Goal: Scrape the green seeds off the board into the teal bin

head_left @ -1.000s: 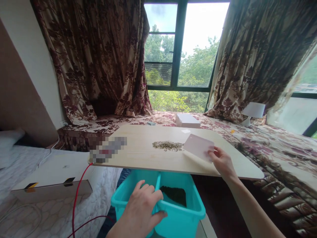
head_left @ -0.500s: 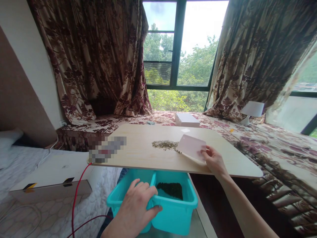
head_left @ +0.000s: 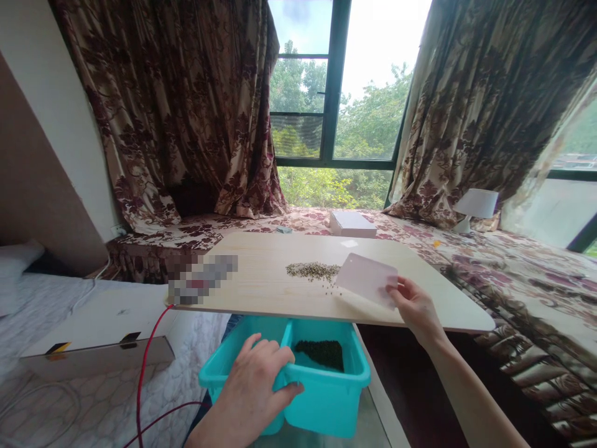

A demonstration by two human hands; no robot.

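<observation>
My left hand is closed on the near rim of a turquoise divided bin, by its middle divider. Dark green grains lie in the bin's right compartment; my hand partly hides the left one. Above the bin's far side is a pale wooden tabletop. On it, a heap of small greenish-brown beans or seeds is spread, with several loose ones at its near right. My right hand pinches the right end of a thin, whitish translucent sheet. That sheet is tilted, its left edge just right of the heap.
A blurred-out object with a red cable lies at the tabletop's left end. A white box and a small lamp stand on the window ledge. At left, a larger white box rests on the bed.
My right hand has moved slightly right with the sheet, away from the heap. More loose grains show at the heap's near right. My left hand keeps its hold on the bin.
</observation>
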